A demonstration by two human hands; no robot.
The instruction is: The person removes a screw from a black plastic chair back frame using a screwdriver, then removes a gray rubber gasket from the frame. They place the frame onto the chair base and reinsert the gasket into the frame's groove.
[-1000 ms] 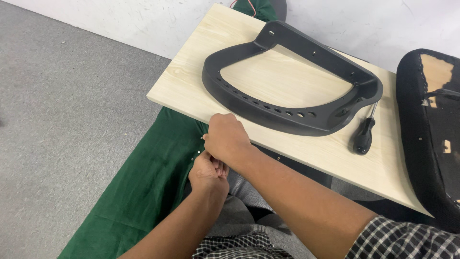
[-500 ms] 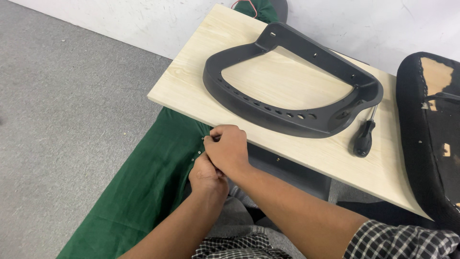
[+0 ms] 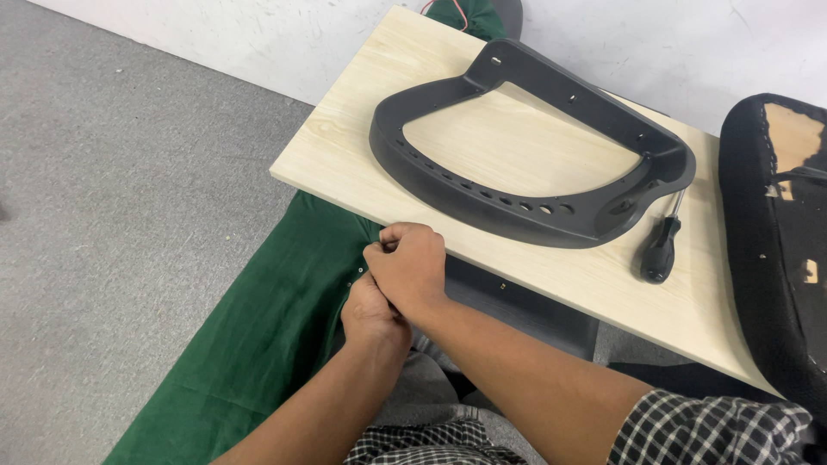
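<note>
Board's near-left corner [image 3: 336,159] is open for a hand. Black chair frame [image 3: 517,207] fills the middle; screwdriver [image 3: 659,250] and seat cushion [image 3: 775,250] crowd the right.

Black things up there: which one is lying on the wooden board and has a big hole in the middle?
The curved black plastic frame. The black-handled screwdriver is small and solid; the black seat cushion sits beside the wooden board.
</note>
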